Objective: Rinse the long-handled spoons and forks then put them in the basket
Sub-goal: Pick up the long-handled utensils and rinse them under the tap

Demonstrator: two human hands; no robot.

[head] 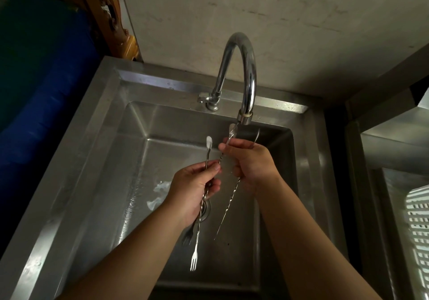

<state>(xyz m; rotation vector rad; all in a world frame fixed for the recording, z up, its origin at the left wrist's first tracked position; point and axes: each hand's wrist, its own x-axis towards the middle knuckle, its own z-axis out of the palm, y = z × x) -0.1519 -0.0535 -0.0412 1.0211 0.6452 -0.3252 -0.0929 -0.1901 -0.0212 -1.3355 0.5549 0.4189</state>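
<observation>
Over the steel sink (97,165), my left hand (192,188) grips a bundle of long twisted-handle utensils (199,227); a spoon bowl (209,141) sticks up above the fist and fork tines (193,262) hang below it. My right hand (250,160) holds another twisted utensil (228,209), its spoon end (232,129) right under the faucet spout (245,117). A second thin handle (257,135) shows behind the right hand. The white slotted basket (417,225) stands at the far right edge.
The curved chrome faucet (241,67) rises from the sink's back rim. The drain (205,209) lies below my left hand, with a wet patch beside it. A blue surface (41,104) is on the left, a second steel basin (394,151) on the right.
</observation>
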